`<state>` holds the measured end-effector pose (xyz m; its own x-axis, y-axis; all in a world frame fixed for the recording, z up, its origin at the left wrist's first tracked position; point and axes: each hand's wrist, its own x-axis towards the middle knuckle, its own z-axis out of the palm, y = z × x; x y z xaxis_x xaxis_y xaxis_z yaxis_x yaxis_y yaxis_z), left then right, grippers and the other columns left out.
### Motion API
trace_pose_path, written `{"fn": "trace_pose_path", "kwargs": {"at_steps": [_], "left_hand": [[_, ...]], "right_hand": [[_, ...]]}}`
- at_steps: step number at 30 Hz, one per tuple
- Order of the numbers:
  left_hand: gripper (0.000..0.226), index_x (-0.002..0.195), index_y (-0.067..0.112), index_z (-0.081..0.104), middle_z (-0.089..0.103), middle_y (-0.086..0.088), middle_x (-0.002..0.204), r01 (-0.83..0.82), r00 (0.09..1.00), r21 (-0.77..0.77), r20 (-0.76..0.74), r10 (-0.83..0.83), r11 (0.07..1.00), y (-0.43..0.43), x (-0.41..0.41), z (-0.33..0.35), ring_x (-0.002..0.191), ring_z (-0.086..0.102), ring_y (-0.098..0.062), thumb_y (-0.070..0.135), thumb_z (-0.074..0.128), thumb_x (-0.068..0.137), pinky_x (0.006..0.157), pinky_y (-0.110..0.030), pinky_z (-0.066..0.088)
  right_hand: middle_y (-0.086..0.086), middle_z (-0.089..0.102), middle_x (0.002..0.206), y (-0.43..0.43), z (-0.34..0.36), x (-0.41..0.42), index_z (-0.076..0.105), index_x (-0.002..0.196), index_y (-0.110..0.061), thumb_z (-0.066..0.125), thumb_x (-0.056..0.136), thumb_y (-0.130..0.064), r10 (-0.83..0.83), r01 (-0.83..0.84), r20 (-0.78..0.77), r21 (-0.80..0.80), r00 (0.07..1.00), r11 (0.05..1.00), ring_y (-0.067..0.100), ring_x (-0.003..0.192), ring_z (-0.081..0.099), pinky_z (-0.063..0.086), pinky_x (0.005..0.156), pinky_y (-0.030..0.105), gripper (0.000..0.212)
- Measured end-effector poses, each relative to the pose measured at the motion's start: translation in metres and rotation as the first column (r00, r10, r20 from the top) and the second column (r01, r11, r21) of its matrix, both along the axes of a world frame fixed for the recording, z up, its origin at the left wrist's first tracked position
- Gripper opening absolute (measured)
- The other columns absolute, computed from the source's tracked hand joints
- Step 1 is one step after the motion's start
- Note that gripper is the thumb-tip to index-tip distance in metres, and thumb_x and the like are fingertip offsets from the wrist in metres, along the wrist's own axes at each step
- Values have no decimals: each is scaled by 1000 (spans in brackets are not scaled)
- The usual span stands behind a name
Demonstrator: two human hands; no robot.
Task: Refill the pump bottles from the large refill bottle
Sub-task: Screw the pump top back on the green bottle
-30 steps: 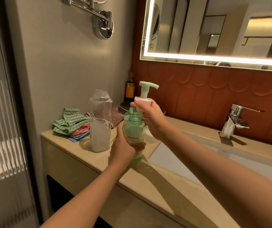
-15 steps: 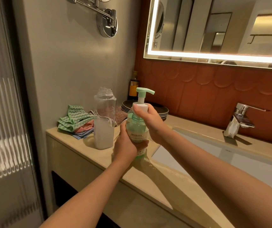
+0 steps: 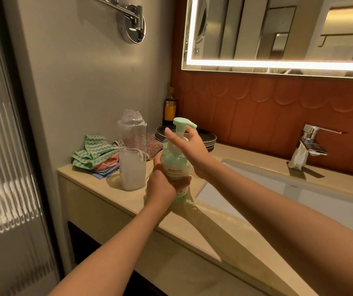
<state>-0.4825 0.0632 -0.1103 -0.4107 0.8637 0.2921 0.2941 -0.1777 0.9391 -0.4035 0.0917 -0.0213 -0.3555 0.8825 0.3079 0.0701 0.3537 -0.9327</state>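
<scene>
- My left hand (image 3: 163, 184) grips the lower body of the green pump bottle (image 3: 175, 165), with the fingers wrapped round its labelled front and the thumb side toward me.
- My right hand (image 3: 190, 150) is at the top of the same bottle. Thumb and fingers are curled round the collar just under the mint pump head (image 3: 184, 122), which points off to the right.
- The bottle is upright, its base down at the beige countertop (image 3: 98, 189), just beside the left corner of the white sink basin (image 3: 299, 195). I cannot tell whether it rests fully on the surface.
- The large refill bottle (image 3: 132, 159) stands just to the left of my left hand, apart from it. It is clear and uncapped, with cloudy whitish liquid in its lower part.
- Folded cloths (image 3: 98, 157) in green, pink and blue lie behind the refill bottle against the wall.
- A stack of dark plates (image 3: 207, 138) sits behind the pump bottle, with a dark bottle with a yellow label (image 3: 169, 107) in the corner.
- The chrome faucet (image 3: 310, 142) stands well to the right, below the lit mirror (image 3: 278, 33).
</scene>
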Motion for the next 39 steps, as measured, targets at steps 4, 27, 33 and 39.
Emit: {"fn": "trace_pose_path", "kwargs": {"at_steps": [4, 27, 33, 39], "left_hand": [[88, 134, 29, 27, 52, 2, 124, -10, 1000, -32, -25, 9, 999, 1, -1, 0, 120, 47, -27, 31, 82, 66, 100, -51, 40], [62, 126, 25, 33, 57, -7, 119, 106, 993, 35, 47, -107, 994, -3, -1, 3, 105, 57, -25, 44, 64, 76, 89, -48, 49], [62, 128, 30, 34, 57, 8, 107, 66, 997, 49, 29, -67, 997, 1, -1, 1, 105, 56, -16, 22, 72, 79, 74, -21, 50], [37, 126, 41, 32, 58, 1, 115, 9, 999, 49, 34, -10, 999, 2, 1, -1, 99, 57, -14, 32, 47, 94, 83, -41, 51]], "right_hand": [[-1, 58, 108, 3, 4, -6, 53, 126, -12, 65, 83, -41, -70, 52, 159, 115, 985, 992, 17, 104, 59, 44, 78, 25, 53], [-2, 53, 127, -28, -27, -3, 41, 137, -16, 47, 95, -39, -528, 342, 263, 520, 807, 783, 15, 113, 53, 44, 84, 25, 48], [4, 47, 132, -13, -9, -3, 40, 134, -15, 59, 88, -42, -349, 263, 215, 348, 912, 900, 18, 119, 48, 39, 86, 24, 56], [1, 58, 114, -12, -25, 2, 49, 122, -13, 45, 95, -42, -432, 229, 281, 544, 857, 807, 14, 100, 56, 48, 76, 25, 39]]}}
